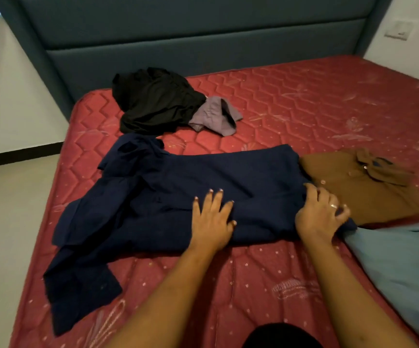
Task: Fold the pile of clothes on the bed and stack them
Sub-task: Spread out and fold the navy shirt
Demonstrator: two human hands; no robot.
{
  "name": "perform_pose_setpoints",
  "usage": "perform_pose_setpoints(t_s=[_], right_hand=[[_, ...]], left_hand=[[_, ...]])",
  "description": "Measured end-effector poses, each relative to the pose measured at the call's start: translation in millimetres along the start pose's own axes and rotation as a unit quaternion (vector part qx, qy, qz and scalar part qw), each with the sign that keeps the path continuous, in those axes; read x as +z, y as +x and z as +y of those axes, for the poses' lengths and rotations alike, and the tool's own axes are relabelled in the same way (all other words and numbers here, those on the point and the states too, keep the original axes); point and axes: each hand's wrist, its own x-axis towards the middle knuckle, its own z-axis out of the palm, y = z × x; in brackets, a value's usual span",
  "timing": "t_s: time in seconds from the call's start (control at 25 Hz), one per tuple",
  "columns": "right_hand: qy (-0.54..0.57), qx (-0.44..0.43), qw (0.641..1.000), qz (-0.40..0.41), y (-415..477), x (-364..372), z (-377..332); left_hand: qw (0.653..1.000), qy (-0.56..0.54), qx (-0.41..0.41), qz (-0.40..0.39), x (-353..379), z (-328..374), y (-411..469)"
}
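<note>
On the bed (303, 101), navy shirt (178, 187) lies crosswise, sleeves leftward; left hand (212, 222) flat, right hand (321, 216) gripping it.

Both forearms (168, 285) are bare. The right hand (321, 217) wears a silver ring (333, 206) on one finger; the left hand (212, 222) has pale, glossy fingernails (220, 190). Black clothing (282, 335) shows lowest, below the arms

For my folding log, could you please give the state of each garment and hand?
navy shirt: spread out, sleeves sprawled
brown shirt: folded, lying flat
black garment: crumpled
grey garment: crumpled
light blue cloth: smooth, partly cut off
left hand: flat, pressing navy shirt
right hand: gripping navy shirt's edge
</note>
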Motion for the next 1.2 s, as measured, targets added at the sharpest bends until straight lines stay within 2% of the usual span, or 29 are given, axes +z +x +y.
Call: perform_pose_setpoints(t_s=[0.04,0.12,0.2,0.28,0.4,0.44,0.48,0.56,0.6,0.64,0.72,0.76,0.84,0.92,1.04,1.2], right_hand=[[0.015,0.067,0.998,0.001,-10,-2,14],[0.043,0.190,0.979,-0.059,-17,-11,37],[0.053,0.234,0.966,-0.100,-10,-19,58],[0.118,0.206,0.968,-0.076,7,-20,67],[0.267,0.116,0.956,-0.022,38,-22,69],[0.273,0.092,0.957,-0.027,43,-21,73],[0.248,0.080,0.965,-0.045,46,-19,78],[0.136,0.121,0.978,-0.103,36,-13,90],[0.077,0.149,0.980,-0.108,25,-11,88],[0.035,0.146,0.986,-0.071,15,-12,80],[0.012,0.030,0.999,0.015,-5,-14,49],[0.022,-0.066,0.998,0.013,-15,-12,33],[0.043,-0.228,0.964,-0.132,-41,-4,7],[0.023,-0.263,0.928,-0.264,-61,5,3],[0.005,-0.283,0.913,-0.294,-57,3,-2],[-0.009,-0.410,0.844,-0.345,-72,-4,-60]], left_hand=[[0.999,-0.022,0.036,-0.026,10,20,-8],[0.996,-0.039,0.055,-0.053,24,43,-14],[0.995,-0.043,0.062,-0.069,23,59,-14],[0.994,-0.046,0.053,-0.084,19,71,-8],[0.989,-0.062,0.010,-0.134,18,80,1],[0.988,-0.054,0.005,-0.142,19,81,1],[0.989,-0.044,0.005,-0.145,19,81,0],[0.989,-0.037,0.003,-0.141,21,81,-3],[0.990,-0.039,-0.001,-0.132,21,82,-4],[0.991,-0.042,-0.005,-0.125,20,83,-5],[0.993,-0.046,-0.013,-0.107,19,82,-5],[0.994,-0.043,-0.021,-0.095,19,79,-8],[0.996,-0.028,-0.053,-0.067,21,65,-17],[0.994,-0.009,-0.092,-0.052,23,38,-30],[0.987,0.001,-0.158,-0.024,29,-5,-49],[0.972,-0.011,-0.234,0.009,32,-55,-77]])
